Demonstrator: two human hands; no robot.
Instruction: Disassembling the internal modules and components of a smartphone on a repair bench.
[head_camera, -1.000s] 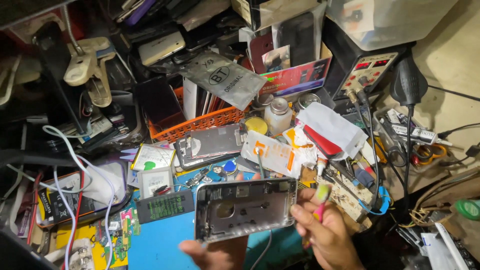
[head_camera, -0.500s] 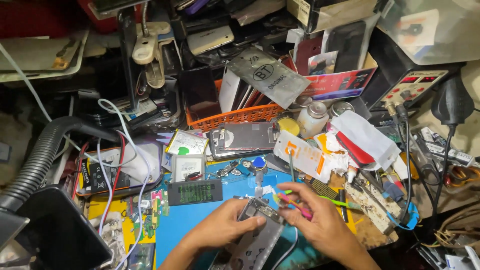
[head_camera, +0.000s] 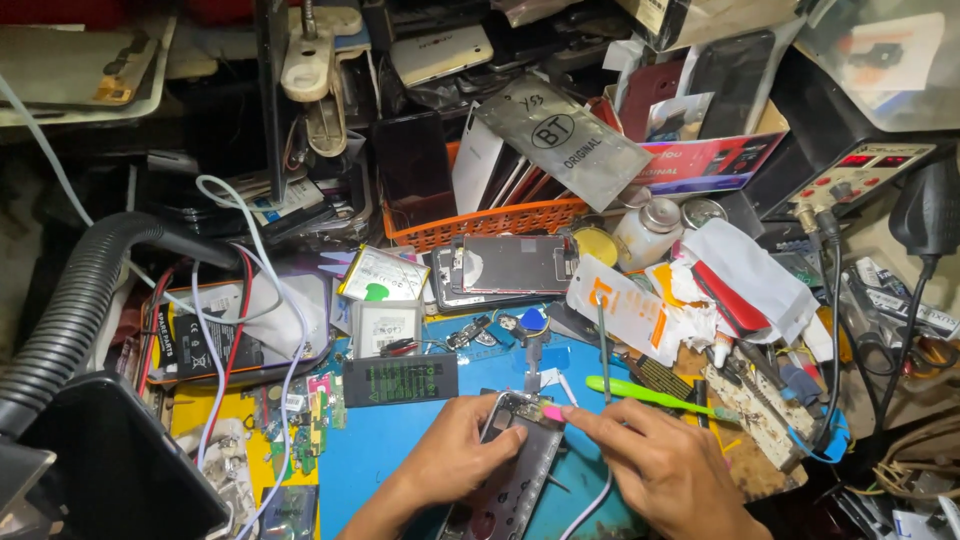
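An opened phone body (head_camera: 510, 478) lies on the blue work mat (head_camera: 400, 440) near the front edge. My left hand (head_camera: 455, 460) rests on its left side and holds it down. My right hand (head_camera: 650, 465) comes in from the right and pinches a small pink tool (head_camera: 552, 412) whose tip touches the phone's top end. Just beyond my right hand a green plastic pry stick (head_camera: 650, 395) lies on the mat. A black battery (head_camera: 400, 378) sits to the left of the phone.
A black ribbed hose (head_camera: 70, 310) curves down the left side. An orange basket (head_camera: 490, 220) holds phone screens at the back. A phone frame (head_camera: 515, 265), white paper (head_camera: 625, 305), circuit boards (head_camera: 310, 425), a power supply (head_camera: 860, 180) and cables crowd the bench.
The phone body was held up in front of me a second ago; it now lies flat on the mat. Both hands have come down onto it, and my view has shifted left.
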